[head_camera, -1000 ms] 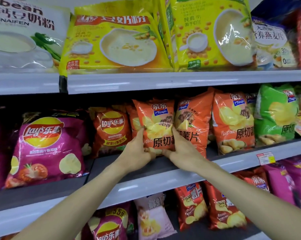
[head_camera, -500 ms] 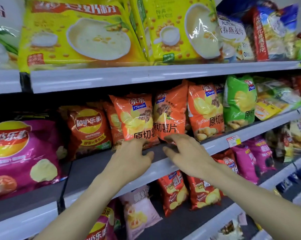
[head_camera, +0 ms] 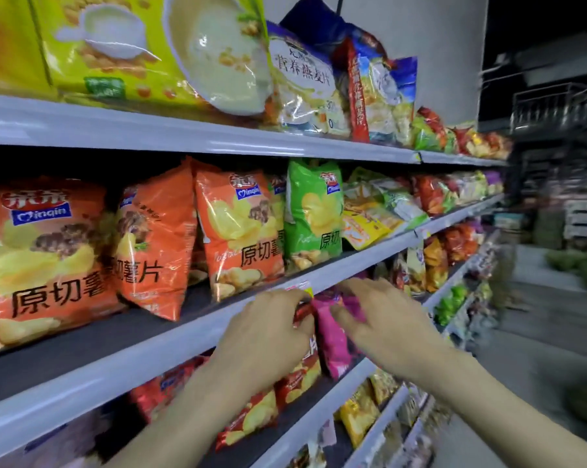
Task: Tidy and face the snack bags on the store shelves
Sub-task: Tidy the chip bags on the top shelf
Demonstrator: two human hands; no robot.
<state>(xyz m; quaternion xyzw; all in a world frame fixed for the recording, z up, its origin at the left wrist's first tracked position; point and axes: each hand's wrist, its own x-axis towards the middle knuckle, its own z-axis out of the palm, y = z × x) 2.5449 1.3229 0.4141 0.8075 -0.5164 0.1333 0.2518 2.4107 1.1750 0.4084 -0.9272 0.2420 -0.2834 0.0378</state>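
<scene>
under the shelf edge [head_camera: 190, 336], both hands reach a magenta bag [head_camera: 331, 336].

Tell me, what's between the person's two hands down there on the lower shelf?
A magenta snack bag stands between the left hand and right hand, with a red bag beside it under the left hand's fingers. The head view shows this.

This is a shop aisle. Long white-edged shelves [head_camera: 197, 140] run in tiers, packed with sealed snack bags facing outward: orange chip bags [head_camera: 241, 231] and a green bag [head_camera: 314, 214] on the shelf just above the fingers [head_camera: 344, 314], yellow soy-powder bags [head_camera: 123, 52] higher up. A price tag [head_camera: 300, 288] sits on the shelf edge beside the fingers, and more stocked shelves [head_camera: 461, 197] stretch off to their right.
</scene>
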